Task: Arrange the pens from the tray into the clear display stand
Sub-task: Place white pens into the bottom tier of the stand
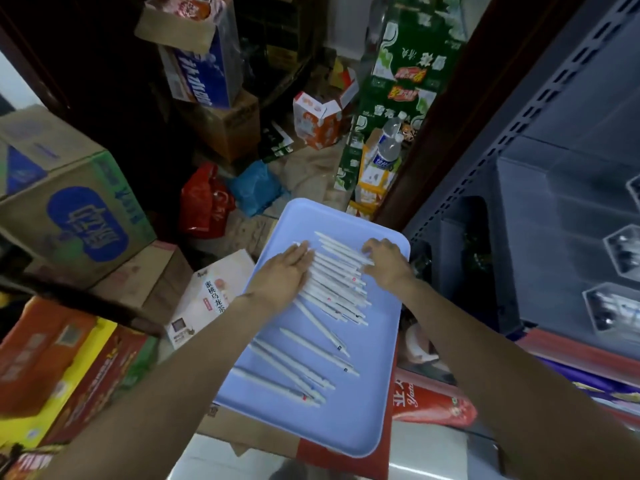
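Observation:
A pale blue tray (pixel 346 424) lies in front of me with several white pens on it. Most pens form a tight row (pixel 337 285) across the tray's far half; a few loose pens (pixel 294 368) lie nearer to me. My left hand (pixel 282 277) rests flat, fingers together, on the left ends of the row. My right hand (pixel 386 259) has curled fingers touching the right ends of the row. Clear hexagonal holders (pixel 623 249) with pens stand on the shelf at the right edge.
A dark metal shelving unit (pixel 540 188) rises at the right. Cardboard boxes (pixel 69 216) are stacked at left, with a white tea carton (pixel 211 296) beside the tray. Green drink cartons (pixel 405 84), bottles and plastic bags crowd the floor beyond.

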Demonstrator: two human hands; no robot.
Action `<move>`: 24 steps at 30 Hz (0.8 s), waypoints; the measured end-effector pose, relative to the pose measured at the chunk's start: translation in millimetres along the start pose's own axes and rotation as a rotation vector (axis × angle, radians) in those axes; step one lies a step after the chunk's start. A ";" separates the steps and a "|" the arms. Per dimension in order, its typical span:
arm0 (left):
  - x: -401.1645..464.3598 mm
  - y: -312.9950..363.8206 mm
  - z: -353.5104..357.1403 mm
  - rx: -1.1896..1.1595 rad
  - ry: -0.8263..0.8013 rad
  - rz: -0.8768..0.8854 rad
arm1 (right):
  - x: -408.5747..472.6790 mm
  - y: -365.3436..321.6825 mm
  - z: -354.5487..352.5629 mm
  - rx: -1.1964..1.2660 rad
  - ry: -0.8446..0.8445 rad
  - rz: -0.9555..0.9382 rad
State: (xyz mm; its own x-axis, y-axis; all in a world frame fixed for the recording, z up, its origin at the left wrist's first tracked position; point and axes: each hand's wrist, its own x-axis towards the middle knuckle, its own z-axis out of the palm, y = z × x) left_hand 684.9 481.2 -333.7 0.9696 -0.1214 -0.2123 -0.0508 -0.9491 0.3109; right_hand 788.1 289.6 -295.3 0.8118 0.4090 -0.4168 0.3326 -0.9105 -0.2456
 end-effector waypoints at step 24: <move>-0.7 58.8 -24.8 -0.590 0.205 -0.234 | -27.8 -2.5 2.8 0.352 -0.015 0.025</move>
State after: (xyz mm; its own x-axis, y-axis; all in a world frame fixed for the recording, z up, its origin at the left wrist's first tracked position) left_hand 687.1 432.7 -292.3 0.9679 0.1814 -0.1739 0.2498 -0.6188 0.7448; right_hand 763.3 280.7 -285.6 0.8098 0.3897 -0.4387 0.1242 -0.8445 -0.5209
